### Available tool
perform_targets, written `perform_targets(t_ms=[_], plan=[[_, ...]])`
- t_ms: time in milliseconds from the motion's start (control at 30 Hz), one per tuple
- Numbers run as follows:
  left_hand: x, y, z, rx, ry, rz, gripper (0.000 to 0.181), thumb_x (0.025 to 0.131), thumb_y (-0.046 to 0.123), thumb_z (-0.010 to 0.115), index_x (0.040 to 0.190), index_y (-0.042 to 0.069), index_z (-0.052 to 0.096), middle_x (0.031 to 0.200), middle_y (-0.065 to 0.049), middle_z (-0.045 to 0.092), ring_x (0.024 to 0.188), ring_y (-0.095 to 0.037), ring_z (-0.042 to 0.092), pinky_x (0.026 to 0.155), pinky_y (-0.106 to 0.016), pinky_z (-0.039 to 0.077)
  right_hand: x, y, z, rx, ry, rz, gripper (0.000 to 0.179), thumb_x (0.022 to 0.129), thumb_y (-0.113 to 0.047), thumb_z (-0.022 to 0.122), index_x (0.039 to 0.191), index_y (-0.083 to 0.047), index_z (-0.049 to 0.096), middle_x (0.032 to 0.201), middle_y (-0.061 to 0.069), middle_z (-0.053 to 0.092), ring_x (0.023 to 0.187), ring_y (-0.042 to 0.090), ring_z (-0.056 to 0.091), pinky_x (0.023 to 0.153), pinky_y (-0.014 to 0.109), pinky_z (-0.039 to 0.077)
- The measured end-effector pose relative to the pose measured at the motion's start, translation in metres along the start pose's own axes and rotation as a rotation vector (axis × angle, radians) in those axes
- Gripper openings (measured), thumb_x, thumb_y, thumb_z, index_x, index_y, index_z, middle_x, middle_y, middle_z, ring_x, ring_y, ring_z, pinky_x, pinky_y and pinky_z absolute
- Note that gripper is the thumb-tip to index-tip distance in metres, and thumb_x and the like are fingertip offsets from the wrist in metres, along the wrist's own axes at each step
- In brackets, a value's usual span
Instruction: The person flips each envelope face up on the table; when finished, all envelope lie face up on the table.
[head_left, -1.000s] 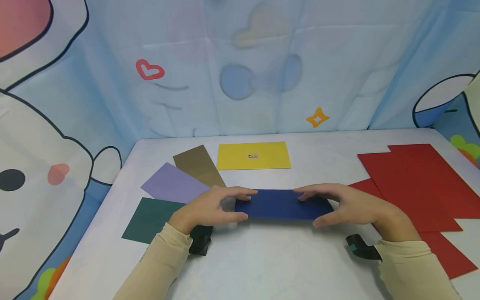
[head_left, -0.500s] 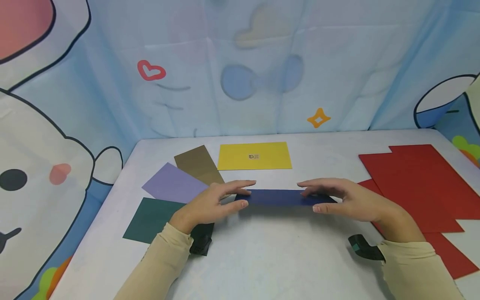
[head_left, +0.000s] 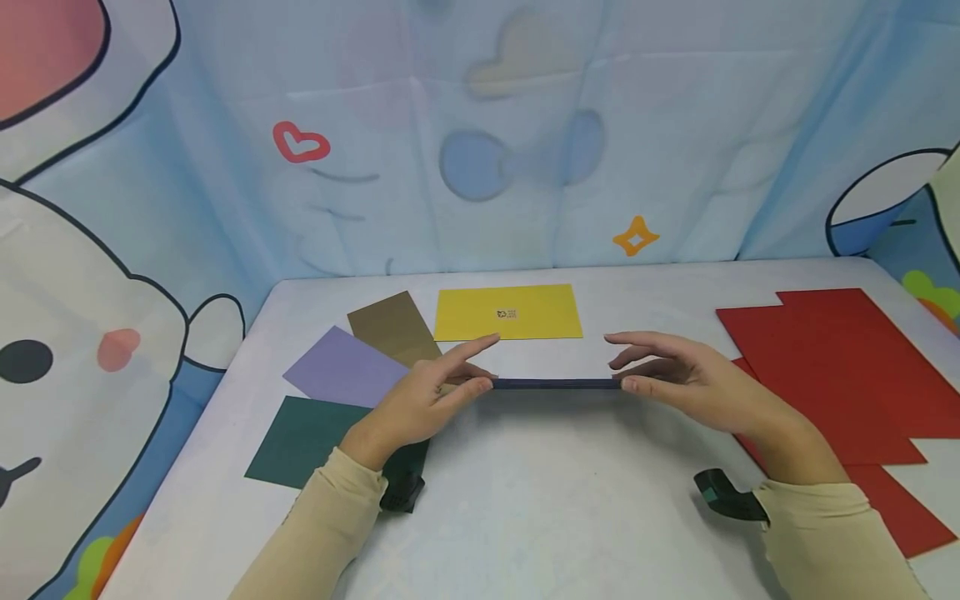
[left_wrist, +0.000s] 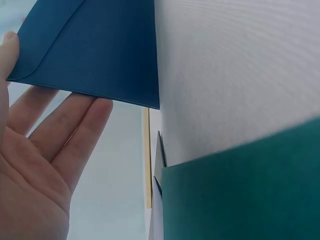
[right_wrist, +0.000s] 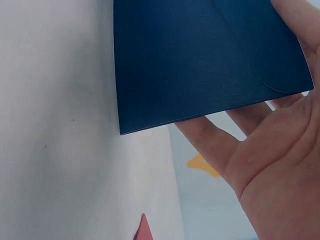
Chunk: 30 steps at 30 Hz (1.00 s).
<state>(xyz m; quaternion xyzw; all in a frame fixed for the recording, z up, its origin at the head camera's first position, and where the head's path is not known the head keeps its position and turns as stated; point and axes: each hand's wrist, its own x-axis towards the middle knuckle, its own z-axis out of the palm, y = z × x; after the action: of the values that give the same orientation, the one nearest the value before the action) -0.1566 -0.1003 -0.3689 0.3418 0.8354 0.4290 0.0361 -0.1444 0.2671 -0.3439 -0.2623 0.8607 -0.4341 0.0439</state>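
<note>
Blue Envelope Supported at Both Ends, Near Side of Yellow Paper Rectangle

Landmark: I take the yellow paper rectangle (head_left: pixel 508 312), which bears a small printed code, as reference. The blue envelope (left_wrist: pixel 110 50) is located on the near side of it. My head view shows this envelope edge-on as a thin dark strip; both wrist views show its flap face. I cannot confirm whether its lower edge touches the white table (head_left: pixel 562 517).

Left hand (head_left: pixel 420 400): pinching the envelope's left end, thumb on the flap face, other fingers behind; the index finger extends towards the landmark.

Right hand (head_left: pixel 712 396): pinching the right end likewise, with fingers spread behind.

Surroundings: I read a brown paper rectangle (head_left: pixel 393 325) just beside the landmark, to its left. Further left and nearer are a lavender paper rectangle (head_left: pixel 341 367) and a dark green paper rectangle (head_left: pixel 300 437). Well to the landmark's right, red paper pieces (head_left: pixel 832 375) overlap one another
</note>
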Motion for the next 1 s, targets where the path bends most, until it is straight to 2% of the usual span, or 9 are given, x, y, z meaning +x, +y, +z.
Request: perform_targets(t_ms=[233,333,433,567,633,700,800,867,1000], plan=[[0.0008,0.0015,0.0009,0.037,0.055,0.008,0.060,0.104,0.033,0.058,0.158,0.037,0.032,0.117,0.004,0.070,0.099,-0.005,0.067,0.079,-0.035,0.054,0.0029,0.0007,0.0045,-0.092,0.063,-0.044,0.063,0.092,-0.013,0.075,0.149,-0.024,0.050,0.123,0.005,0.064,0.110,0.026,0.063,0.081,0.026,0.054],[0.0012,0.0018,0.0014,0.041,0.071,0.005,0.062,0.104,0.031,0.058,0.159,0.039,0.029,0.120,0.003,0.069,0.095,-0.009,0.069,0.074,-0.033,0.054,0.0040,0.0009,0.0048,-0.108,0.083,-0.067,0.068,0.090,-0.011,0.077,0.150,-0.024,0.048,0.125,0.006,0.063,0.111,0.024,0.060,0.076,0.025,0.053],[0.0012,0.0018,0.0021,0.048,0.087,0.009,0.065,0.104,0.029,0.059,0.159,0.040,0.026,0.124,0.002,0.067,0.091,-0.012,0.070,0.070,-0.033,0.054,0.0049,0.0005,0.0043,-0.097,0.101,-0.088,0.071,0.088,-0.008,0.078,0.150,-0.022,0.047,0.126,0.008,0.060,0.080,0.018,0.062,0.060,0.024,0.049],[0.0012,0.0019,0.0027,0.065,0.111,0.022,0.067,0.103,0.025,0.061,0.159,0.035,0.027,0.127,0.000,0.066,0.089,-0.010,0.070,0.068,-0.032,0.054,0.0051,-0.0003,0.0044,-0.092,0.120,-0.116,0.068,0.086,-0.004,0.080,0.146,-0.019,0.051,0.128,0.009,0.058,0.046,0.012,0.041,0.046,0.029,0.038],[0.0012,0.0021,0.0028,0.076,0.121,0.027,0.067,0.102,0.024,0.062,0.159,0.033,0.029,0.127,-0.001,0.066,0.088,-0.007,0.069,0.068,-0.031,0.054,0.0051,-0.0006,0.0052,-0.106,0.127,-0.128,0.066,0.085,-0.005,0.081,0.143,-0.018,0.054,0.130,0.009,0.058,0.060,0.007,0.050,0.050,0.026,0.041],[0.0013,0.0018,0.0031,0.088,0.128,0.032,0.066,0.101,0.023,0.064,0.159,0.030,0.031,0.127,-0.003,0.066,0.087,-0.006,0.068,0.067,-0.031,0.054,0.0049,-0.0008,0.0062,-0.112,0.129,-0.139,0.063,0.084,-0.005,0.082,0.141,-0.016,0.056,0.132,0.008,0.058,0.083,0.004,0.057,0.060,0.020,0.047],[0.0010,0.0010,0.0035,0.100,0.129,0.036,0.066,0.100,0.021,0.066,0.157,0.030,0.034,0.127,-0.005,0.065,0.085,-0.007,0.067,0.069,-0.032,0.055,0.0052,-0.0001,0.0075,-0.111,0.126,-0.151,0.061,0.083,-0.004,0.082,0.138,-0.013,0.058,0.134,0.004,0.057,0.119,0.003,0.049,0.080,0.016,0.050],[0.0008,0.0003,0.0039,0.102,0.130,0.037,0.063,0.100,0.020,0.066,0.155,0.029,0.036,0.129,-0.005,0.064,0.086,-0.008,0.068,0.072,-0.033,0.056,0.0057,0.0013,0.0081,-0.089,0.116,-0.164,0.059,0.083,-0.001,0.082,0.136,-0.012,0.059,0.133,0.002,0.056,0.120,0.005,0.050,0.086,0.017,0.050],[0.0009,-0.0011,0.0042,0.084,0.135,0.050,0.053,0.101,0.016,0.064,0.149,0.025,0.043,0.133,-0.005,0.061,0.089,-0.012,0.070,0.073,-0.035,0.055,0.0072,0.0040,0.0084,-0.049,0.111,-0.212,0.055,0.081,0.005,0.081,0.129,-0.012,0.063,0.127,0.000,0.056,0.113,0.009,0.052,0.079,0.021,0.054]])
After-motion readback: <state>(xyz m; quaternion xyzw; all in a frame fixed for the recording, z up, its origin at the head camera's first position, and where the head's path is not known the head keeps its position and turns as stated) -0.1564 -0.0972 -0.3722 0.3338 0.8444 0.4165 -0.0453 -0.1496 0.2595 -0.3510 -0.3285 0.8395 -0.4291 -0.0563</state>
